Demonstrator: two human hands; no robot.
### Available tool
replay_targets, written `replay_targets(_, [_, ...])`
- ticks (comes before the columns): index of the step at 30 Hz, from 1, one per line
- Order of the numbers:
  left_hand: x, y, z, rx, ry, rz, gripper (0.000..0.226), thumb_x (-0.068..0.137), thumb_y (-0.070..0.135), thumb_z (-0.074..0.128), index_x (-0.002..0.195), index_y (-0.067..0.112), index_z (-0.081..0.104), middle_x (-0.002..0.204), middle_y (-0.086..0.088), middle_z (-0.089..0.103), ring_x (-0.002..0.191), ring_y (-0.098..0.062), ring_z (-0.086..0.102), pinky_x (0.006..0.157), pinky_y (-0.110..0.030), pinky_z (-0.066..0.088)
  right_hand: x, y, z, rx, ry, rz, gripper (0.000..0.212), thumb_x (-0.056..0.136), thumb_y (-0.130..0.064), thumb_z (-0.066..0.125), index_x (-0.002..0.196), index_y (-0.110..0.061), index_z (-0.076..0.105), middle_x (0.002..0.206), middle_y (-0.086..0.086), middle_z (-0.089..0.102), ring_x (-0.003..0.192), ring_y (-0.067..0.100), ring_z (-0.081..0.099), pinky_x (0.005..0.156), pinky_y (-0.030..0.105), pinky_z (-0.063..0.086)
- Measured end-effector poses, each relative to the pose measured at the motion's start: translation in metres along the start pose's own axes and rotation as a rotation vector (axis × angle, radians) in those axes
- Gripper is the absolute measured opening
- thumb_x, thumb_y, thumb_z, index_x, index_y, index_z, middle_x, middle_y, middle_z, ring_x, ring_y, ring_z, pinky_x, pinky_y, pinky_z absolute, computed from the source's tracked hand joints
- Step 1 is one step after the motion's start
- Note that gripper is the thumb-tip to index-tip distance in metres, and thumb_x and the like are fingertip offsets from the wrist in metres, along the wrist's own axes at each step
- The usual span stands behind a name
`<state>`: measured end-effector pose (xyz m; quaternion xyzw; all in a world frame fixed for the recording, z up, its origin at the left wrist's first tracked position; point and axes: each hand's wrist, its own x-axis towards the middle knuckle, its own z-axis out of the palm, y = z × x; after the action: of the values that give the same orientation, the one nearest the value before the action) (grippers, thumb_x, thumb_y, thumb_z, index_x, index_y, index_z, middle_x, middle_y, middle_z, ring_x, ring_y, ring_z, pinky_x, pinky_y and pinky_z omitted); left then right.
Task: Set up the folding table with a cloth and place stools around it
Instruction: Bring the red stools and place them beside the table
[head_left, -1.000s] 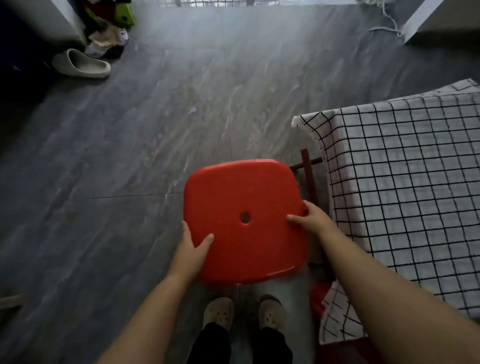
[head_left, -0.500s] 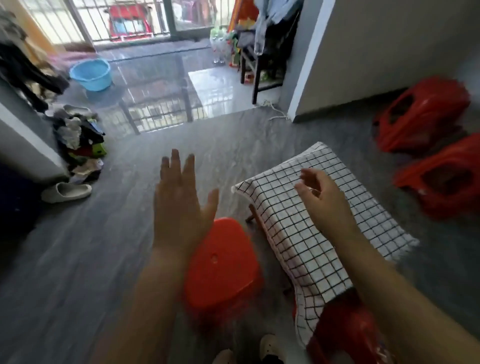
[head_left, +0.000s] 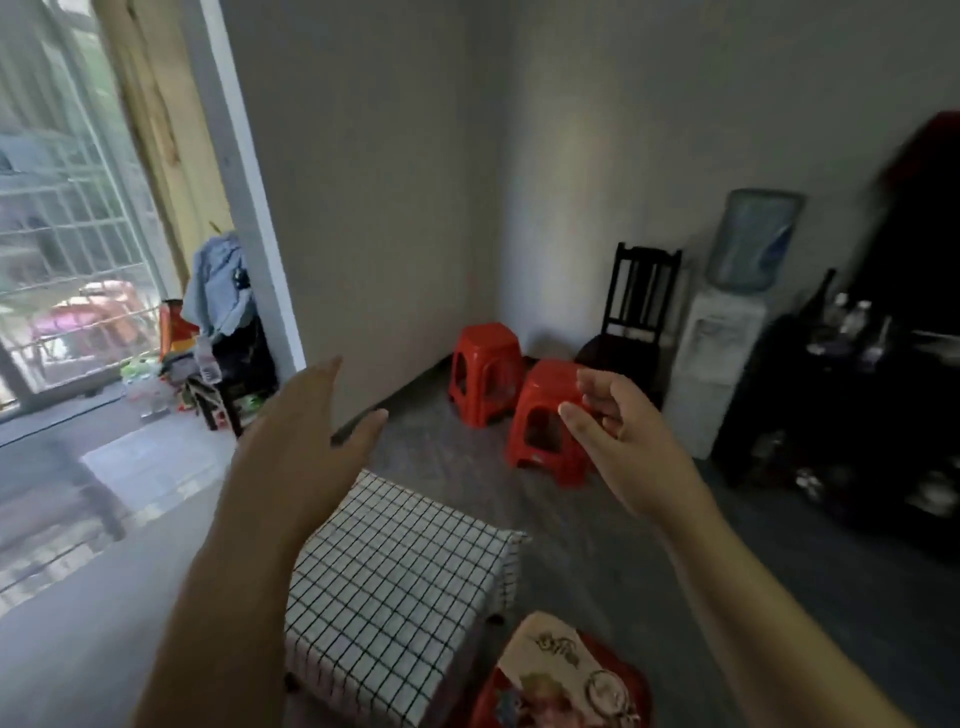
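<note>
The low folding table is covered by a white cloth with a black grid (head_left: 400, 582), below and between my raised arms. My left hand (head_left: 306, 447) is lifted above the table's left side, palm flat, fingers apart, holding nothing. My right hand (head_left: 618, 436) hovers to the right with fingers loosely curled and nothing in them. Two red plastic stools stand by the far wall corner, one near the wall (head_left: 485, 371) and one closer (head_left: 543, 434), partly behind my right hand. At the bottom edge is a red stool (head_left: 631, 691) with a printed item on it.
A black wooden chair (head_left: 636, 322) and a water dispenser (head_left: 722, 348) stand against the far wall. Dark shelving with bottles (head_left: 872, 395) fills the right. At left, a doorway to a balcony holds a cluttered chair with clothes (head_left: 223, 322). Grey floor lies between table and stools.
The view has swung up and to the right, away from the stool that I set down by the table. Both hands have let go and are raised; the two far stools are now ahead.
</note>
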<state>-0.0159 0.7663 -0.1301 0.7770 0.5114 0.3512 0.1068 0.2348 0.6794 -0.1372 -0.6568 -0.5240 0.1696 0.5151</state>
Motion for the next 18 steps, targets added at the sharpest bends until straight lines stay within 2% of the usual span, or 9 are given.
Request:
replay_targets(3, [-0.015,0.085,0.053,-0.074,0.035,-0.020,0.067,0.087,0.053,0.053,0.144,0.024,0.033,0.147,-0.007,0.040,0.132,-0.028,0.040,0.106,-0.048,0.035,-0.025,0.036,-0.094,0.000,0.052,0.052,0.044,0.088,-0.034,0.060,0.129,-0.023,0.049,0.125,-0.013,0.053,0.118,0.002,0.049,0.099,0.023,0.039])
replay_targets(6, [-0.025,0.177,0.117,-0.101,-0.050,0.061,0.062,0.087,0.046,0.057,0.140,0.018,0.040,0.141,-0.010,0.046,0.129,-0.028,0.041,0.104,-0.042,0.034,-0.042,0.069,-0.177,-0.030,0.082,0.123,0.048,0.089,-0.038,0.059,0.132,-0.026,0.046,0.127,-0.017,0.048,0.118,0.000,0.046,0.096,0.021,0.037])
replay_targets(9, [-0.028,0.249,0.167,-0.089,-0.135,0.172,0.060,0.085,0.050,0.056,0.136,0.019,0.045,0.135,-0.005,0.052,0.123,-0.025,0.047,0.101,-0.045,0.040,-0.048,0.095,-0.242,-0.045,0.133,0.159,0.049,0.089,-0.038,0.059,0.134,-0.025,0.045,0.131,-0.015,0.049,0.117,-0.001,0.045,0.095,0.019,0.035])
replay_targets(14, [-0.018,0.326,0.237,-0.046,-0.255,0.234,0.066,0.087,0.052,0.053,0.143,0.019,0.038,0.146,-0.002,0.043,0.132,-0.020,0.040,0.107,-0.039,0.034,-0.038,0.144,-0.315,-0.023,0.174,0.209,0.052,0.089,-0.041,0.058,0.137,-0.027,0.042,0.138,-0.015,0.045,0.119,-0.004,0.040,0.098,0.020,0.033])
replay_targets(16, [-0.005,0.344,0.271,-0.072,-0.312,0.249,0.072,0.083,0.063,0.044,0.142,0.023,0.039,0.144,0.001,0.045,0.130,-0.019,0.043,0.106,-0.041,0.037,-0.028,0.169,-0.335,-0.010,0.197,0.232,0.050,0.089,-0.041,0.058,0.135,-0.029,0.043,0.138,-0.014,0.045,0.118,-0.004,0.040,0.095,0.018,0.032])
replay_targets(18, [0.012,0.358,0.312,-0.100,-0.352,0.237,0.073,0.081,0.066,0.041,0.142,0.025,0.040,0.143,0.002,0.046,0.131,-0.018,0.043,0.106,-0.043,0.037,-0.014,0.198,-0.354,-0.021,0.203,0.269,0.053,0.088,-0.042,0.058,0.137,-0.028,0.042,0.138,-0.014,0.043,0.120,-0.004,0.039,0.095,0.017,0.031])
